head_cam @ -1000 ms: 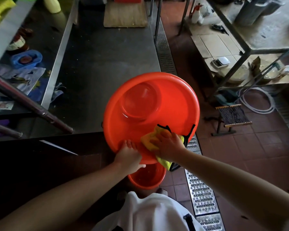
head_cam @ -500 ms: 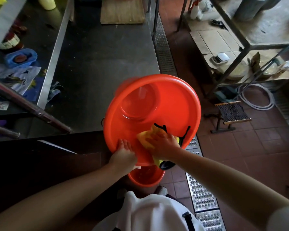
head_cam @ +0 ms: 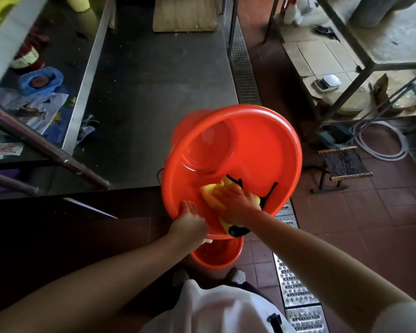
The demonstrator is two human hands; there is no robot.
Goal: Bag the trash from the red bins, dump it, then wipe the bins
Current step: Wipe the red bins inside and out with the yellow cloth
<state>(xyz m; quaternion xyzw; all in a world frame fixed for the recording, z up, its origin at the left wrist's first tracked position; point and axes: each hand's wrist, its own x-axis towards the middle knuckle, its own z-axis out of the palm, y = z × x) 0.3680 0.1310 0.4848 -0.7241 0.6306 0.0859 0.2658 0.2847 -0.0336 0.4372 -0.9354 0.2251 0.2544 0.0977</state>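
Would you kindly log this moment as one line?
step: wiping | left hand: holds red bin rim | right hand: presses yellow cloth inside

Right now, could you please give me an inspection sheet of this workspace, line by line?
Surface: steel counter, dark, with scattered crumbs.
Job's things: red bin tilted at the counter's near edge, inside free of trash; yellow cloth pressed on its inner wall; second red bin on the floor below.
Clutter: cardboard sheet at the counter's far end; blue tub and jar on the left shelf.
Hands: left hand grips the bin's rim; right hand presses the cloth.
Cables: coiled hose on the floor, right.
Surroundings: tiled floor, drain grate, small stool, metal rack.
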